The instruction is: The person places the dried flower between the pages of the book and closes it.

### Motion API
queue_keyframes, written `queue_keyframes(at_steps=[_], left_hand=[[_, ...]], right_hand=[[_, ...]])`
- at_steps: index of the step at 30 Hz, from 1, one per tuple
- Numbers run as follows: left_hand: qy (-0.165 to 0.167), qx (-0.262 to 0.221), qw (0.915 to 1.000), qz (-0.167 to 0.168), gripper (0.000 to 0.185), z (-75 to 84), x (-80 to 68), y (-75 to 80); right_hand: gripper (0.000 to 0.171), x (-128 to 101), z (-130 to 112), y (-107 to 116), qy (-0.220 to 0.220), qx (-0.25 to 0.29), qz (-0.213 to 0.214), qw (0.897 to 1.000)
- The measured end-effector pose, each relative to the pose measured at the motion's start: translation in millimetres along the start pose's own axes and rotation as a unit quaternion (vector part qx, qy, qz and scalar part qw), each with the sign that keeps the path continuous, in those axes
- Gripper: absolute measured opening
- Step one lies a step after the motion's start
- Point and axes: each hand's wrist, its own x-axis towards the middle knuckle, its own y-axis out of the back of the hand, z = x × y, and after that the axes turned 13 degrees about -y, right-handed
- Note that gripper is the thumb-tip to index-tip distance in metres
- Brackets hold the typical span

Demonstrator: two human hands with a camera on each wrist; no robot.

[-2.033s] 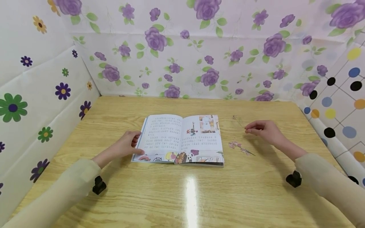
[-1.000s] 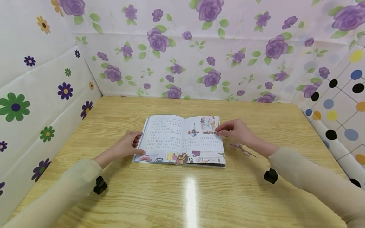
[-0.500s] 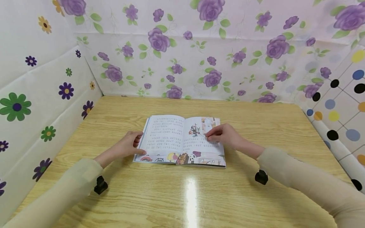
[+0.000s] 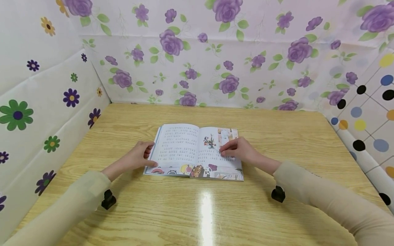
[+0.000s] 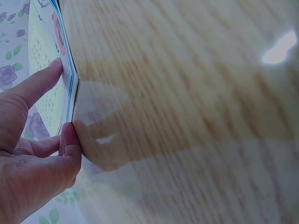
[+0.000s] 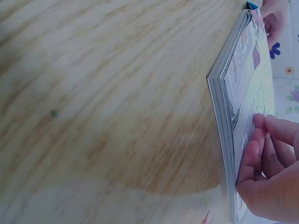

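While my left hand (image 4: 135, 158) steadied the outer edge of the open booklet (image 4: 184, 150), my right hand (image 4: 238, 150) rested on its right page, fingers curled and pinching what looked like a thin dried flower sprig (image 4: 212, 142); the stem was too fine for me to be sure of the grip. The sprig's head lay just beyond my right fingertips, toward the booklet's spine, over the small picture printed there.

To do this well, I judged the sprig had to be laid flat on the page, petals spread and stem straight, close enough to the fold to sit well inside the page edges. A light pinch suited it, since anything firmer could crumble it. The left page needed to lie flat so the booklet would not shift under my right hand.

My left hand lay beside the booklet with its thumb (image 5: 35, 86) stretched over the margin of the left page and its fingers loosely bent against the page edges, pressing rather than gripping. My right wrist hung low over the wooden table (image 4: 277, 218), forearm angled in from the right, knuckles raised and fingertips (image 6: 252, 158) touching the paper near the page's outer edge. Both sleeves lay near the table's front.
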Motion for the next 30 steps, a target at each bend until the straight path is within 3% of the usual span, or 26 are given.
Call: queue_keyframes(at_steps=[14,30], left_hand=[[0.000,0.003,1.0000,0.004,0.085,-0.7,0.8,-0.7],[-0.001,0.003,1.0000,0.001,0.086,-2.9,1.5,-0.8]], right_hand=[[0.016,3.8,2.9,-0.2,-0.016,-0.015,-0.010,1.000],[0.017,3.2,5.0,0.2,-0.005,-0.011,-0.018,1.000]])
